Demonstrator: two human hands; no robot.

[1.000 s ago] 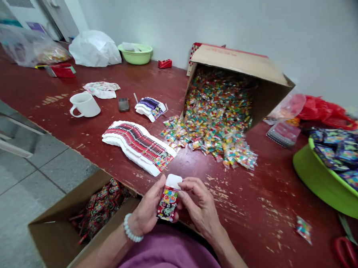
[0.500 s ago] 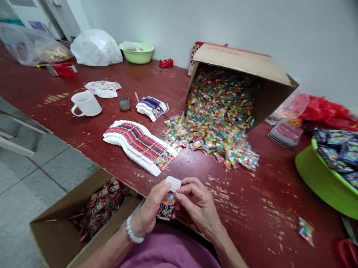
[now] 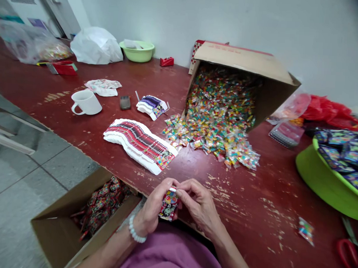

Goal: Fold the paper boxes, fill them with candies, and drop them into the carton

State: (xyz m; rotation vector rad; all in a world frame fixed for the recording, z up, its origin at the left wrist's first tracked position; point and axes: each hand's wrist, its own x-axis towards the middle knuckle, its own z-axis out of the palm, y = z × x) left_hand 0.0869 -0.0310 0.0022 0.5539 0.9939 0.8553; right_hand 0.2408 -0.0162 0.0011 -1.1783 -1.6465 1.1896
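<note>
A small printed candy packet [image 3: 168, 205], red and black with coloured dots, is held upright close to my body. My left hand [image 3: 152, 206] wraps round its left side, thumb at the top. The fingers of my right hand [image 3: 197, 203] pinch its upper right corner. Only a thin white strip of its top flap shows. Just beyond my hands lies a fanned row of red printed packets [image 3: 139, 144] with white flaps. Behind that, small clear bags of colourful candy [image 3: 215, 132] spill from a tipped cardboard box [image 3: 239, 59].
Below the table edge at left, an open carton [image 3: 54, 231] holds finished-looking red packets. A green basin [image 3: 323, 185] of dark packets stands at right, near red-handled scissors [image 3: 349, 255] and a lone candy bag [image 3: 306, 231]. A white mug [image 3: 89, 103] and purple packets [image 3: 152, 106] sit further back.
The white flap at the top of the packet, standing up before, is now folded down to a thin strip. My left thumb and right fingers have closed in over the top edge.
</note>
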